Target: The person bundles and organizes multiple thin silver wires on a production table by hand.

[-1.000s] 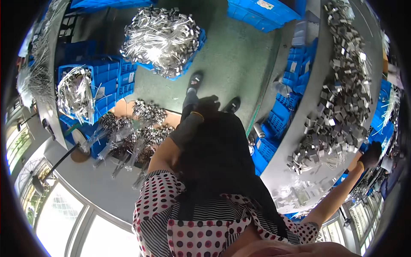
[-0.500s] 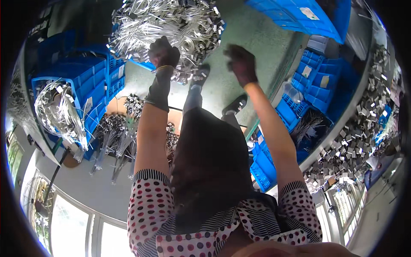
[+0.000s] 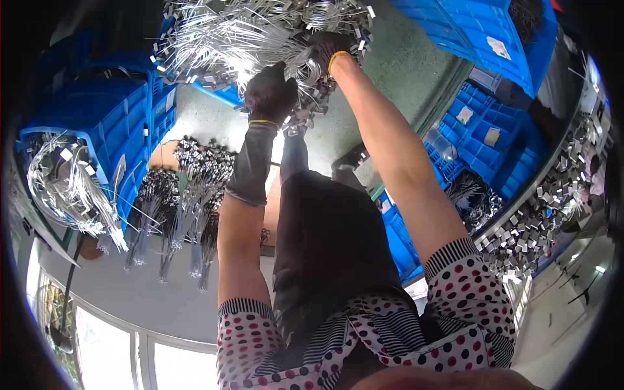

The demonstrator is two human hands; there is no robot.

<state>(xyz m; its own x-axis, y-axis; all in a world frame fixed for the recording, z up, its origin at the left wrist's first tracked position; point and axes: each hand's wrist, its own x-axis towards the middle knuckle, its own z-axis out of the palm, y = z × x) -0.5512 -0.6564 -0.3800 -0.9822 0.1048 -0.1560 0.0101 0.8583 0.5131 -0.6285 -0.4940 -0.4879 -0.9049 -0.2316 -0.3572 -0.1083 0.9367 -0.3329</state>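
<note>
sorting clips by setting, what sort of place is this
Likely a small factory or assembly workshop: both gloved hands, left hand and right hand, dig into a heap of metal wire parts, among blue crates and a bench of metal clips.

Blue crates [image 3: 97,123] (stacked), bundled metal strips [image 3: 195,195] beside

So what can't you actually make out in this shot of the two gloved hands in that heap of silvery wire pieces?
Head view only:
- Right hand: fingers buried in the wire heap, grip hidden.
- Left hand: seen from the back; whether it grasps wires cannot be told.
- Wire heap: cut off by the top edge.
- Metal parts on the bench: too small and warped near the rim.
</note>
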